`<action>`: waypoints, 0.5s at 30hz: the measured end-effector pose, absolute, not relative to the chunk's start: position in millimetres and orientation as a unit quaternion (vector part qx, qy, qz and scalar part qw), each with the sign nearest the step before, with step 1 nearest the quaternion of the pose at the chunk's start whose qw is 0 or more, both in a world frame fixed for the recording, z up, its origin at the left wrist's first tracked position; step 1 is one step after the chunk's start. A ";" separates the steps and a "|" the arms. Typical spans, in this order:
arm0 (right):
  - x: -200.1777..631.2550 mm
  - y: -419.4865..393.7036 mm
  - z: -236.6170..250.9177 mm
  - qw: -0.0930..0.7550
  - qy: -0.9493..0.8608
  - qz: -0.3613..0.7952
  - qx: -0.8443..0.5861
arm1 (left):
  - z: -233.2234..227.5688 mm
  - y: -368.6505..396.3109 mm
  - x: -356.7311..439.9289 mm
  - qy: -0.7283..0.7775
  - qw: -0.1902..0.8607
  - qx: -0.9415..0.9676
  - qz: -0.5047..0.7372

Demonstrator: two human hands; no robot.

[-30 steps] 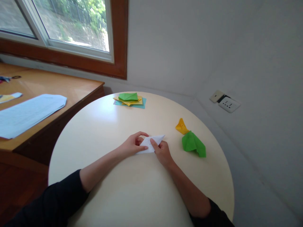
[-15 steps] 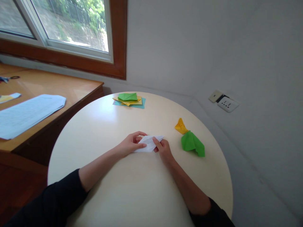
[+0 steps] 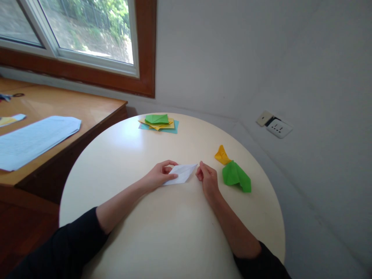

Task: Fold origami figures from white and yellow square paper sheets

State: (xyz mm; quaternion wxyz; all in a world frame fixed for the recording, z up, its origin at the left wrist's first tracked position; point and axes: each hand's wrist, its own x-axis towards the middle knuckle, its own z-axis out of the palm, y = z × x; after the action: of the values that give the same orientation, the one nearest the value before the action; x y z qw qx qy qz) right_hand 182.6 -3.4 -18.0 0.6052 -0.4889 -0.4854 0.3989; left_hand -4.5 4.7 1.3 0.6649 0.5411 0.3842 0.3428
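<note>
A piece of folded white paper point(image 3: 183, 172), creased and drawn to a point on its right, is held just above the middle of the round table. My left hand point(image 3: 164, 173) pinches its left end, thumb on top and fingers behind. Just right of the paper's pointed tip is my right hand point(image 3: 207, 177), its fingers curled in and thumb against them. A small gap seems to part it from the tip, and I see nothing in it. Further right lie a folded green paper point(image 3: 236, 177) and a small folded yellow-orange paper point(image 3: 222, 155) touching it.
Toward the far edge of the round cream table point(image 3: 162, 232) sits a stack of coloured paper point(image 3: 158, 123), green on yellow on blue. A wooden desk point(image 3: 95, 106) at left bears printed sheets point(image 3: 37, 139) and scissors point(image 3: 13, 96). A wall socket point(image 3: 279, 128) is at right.
My right hand has let go of the white paper's right end and moved a little right and up. The paper has shifted slightly up and left, still in my left hand.
</note>
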 end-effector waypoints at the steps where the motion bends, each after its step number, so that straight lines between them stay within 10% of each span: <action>1: 184.3 -2.6 -17.9 0.618 -0.475 0.387 -0.493 | 1.5 5.3 -4.8 0.396 0.661 0.537 0.342; 15: 170.8 -25.0 -2.3 0.480 -0.775 0.100 -0.398 | -8.1 7.3 -8.0 0.449 0.399 0.732 0.321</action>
State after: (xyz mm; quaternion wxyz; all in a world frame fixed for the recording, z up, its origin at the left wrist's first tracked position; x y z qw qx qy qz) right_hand 170.8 -25.0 -2.3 0.4803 -0.3976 -0.7754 0.0998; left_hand -8.0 7.3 -8.1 0.3992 0.7322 0.4486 0.3213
